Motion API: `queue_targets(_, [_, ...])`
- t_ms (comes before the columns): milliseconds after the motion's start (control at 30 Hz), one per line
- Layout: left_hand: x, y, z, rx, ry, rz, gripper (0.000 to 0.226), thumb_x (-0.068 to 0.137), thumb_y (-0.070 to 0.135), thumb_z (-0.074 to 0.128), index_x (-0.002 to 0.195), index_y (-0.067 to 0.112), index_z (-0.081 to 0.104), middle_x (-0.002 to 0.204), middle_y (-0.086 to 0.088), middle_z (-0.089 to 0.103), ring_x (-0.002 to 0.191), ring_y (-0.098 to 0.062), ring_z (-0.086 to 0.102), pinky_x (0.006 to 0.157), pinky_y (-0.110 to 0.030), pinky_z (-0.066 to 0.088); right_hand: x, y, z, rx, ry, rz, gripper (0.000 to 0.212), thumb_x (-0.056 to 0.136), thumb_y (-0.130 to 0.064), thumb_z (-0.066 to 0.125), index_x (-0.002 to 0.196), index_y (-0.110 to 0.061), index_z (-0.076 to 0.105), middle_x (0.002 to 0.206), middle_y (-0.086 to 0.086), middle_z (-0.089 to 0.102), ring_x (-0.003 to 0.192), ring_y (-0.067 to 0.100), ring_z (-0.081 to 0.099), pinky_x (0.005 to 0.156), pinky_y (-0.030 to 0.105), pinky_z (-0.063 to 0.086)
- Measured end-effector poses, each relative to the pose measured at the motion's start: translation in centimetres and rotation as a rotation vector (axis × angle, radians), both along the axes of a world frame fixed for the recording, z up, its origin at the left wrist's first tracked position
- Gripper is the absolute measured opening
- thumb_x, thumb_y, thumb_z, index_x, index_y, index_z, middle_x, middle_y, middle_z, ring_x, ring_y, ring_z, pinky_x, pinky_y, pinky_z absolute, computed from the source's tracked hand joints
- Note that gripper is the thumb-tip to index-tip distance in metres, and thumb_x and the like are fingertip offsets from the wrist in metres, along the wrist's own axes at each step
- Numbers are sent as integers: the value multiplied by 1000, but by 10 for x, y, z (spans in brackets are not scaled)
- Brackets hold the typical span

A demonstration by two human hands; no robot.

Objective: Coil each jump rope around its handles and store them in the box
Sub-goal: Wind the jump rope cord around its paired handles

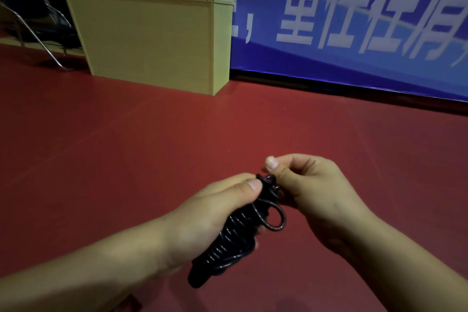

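Note:
A black jump rope [229, 243] is wound in tight turns around its black handles, held above the red floor. My left hand [212, 210] grips the bundle around its middle, thumb near the top end. My right hand [314, 190] pinches the rope's end at the top of the handles, where a small loose loop [274, 218] hangs out to the right. The lower ends of the handles stick out below my left hand. No storage box can be told apart for certain; a tall light wooden box [152, 40] stands on the floor at the back left.
A blue banner [354, 20] with large white characters lines the back wall. A metal-framed chair [33, 25] stands in the far left corner. Red floor [126, 147] stretches between me and the wooden box.

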State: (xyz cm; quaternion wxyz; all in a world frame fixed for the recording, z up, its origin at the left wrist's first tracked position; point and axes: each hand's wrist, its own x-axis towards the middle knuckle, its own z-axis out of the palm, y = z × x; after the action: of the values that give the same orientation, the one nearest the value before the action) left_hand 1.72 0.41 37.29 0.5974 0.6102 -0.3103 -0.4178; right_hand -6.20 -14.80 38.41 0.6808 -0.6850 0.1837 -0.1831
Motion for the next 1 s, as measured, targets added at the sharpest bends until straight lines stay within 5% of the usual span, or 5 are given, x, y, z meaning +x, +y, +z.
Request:
queue_targets(100, [-5, -3, 6, -46, 0, 88, 33, 88, 49, 52, 93, 21, 69, 80, -12, 67, 70, -26, 64, 66, -32, 52, 3, 0, 3, 77, 4, -16, 29, 90, -33, 61, 78, -7, 62, 61, 6, 55, 53, 15, 50, 52, 24, 49])
queue_targets(333, [10, -8, 1, -96, -44, 353, 32, 97, 43, 44, 93, 21, 66, 77, -5, 67, 69, -20, 65, 60, -29, 51, -3, 5, 10, 65, 86, 115, 35, 87, -46, 59, 69, -15, 64, 62, 3, 55, 52, 15, 45, 53, 32, 48])
queue_targets(700, [15, -10, -4, -22, -131, 290, 31, 94, 48, 53, 94, 23, 71, 81, -1, 65, 75, -16, 61, 76, -43, 51, -3, 11, 14, 222, 108, 163, 17, 90, -20, 64, 75, -11, 65, 67, 6, 63, 48, 10, 49, 44, 21, 44])
queue_targets(833, [13, -10, -6, 31, -241, 230, 37, 89, 53, 52, 91, 21, 69, 72, 4, 61, 67, -12, 57, 69, -38, 47, -2, 5, 13, 257, 75, 39, 18, 84, -10, 70, 100, -5, 65, 63, 10, 63, 46, 10, 48, 42, 20, 43])
queue_targets(1000, [9, -8, -1, 58, -200, 209, 34, 94, 47, 49, 92, 19, 68, 74, -3, 65, 66, -14, 61, 67, -34, 50, -2, 6, 9, 245, 18, 70, 19, 82, -18, 69, 95, -5, 69, 62, 6, 60, 47, 9, 44, 44, 20, 41])
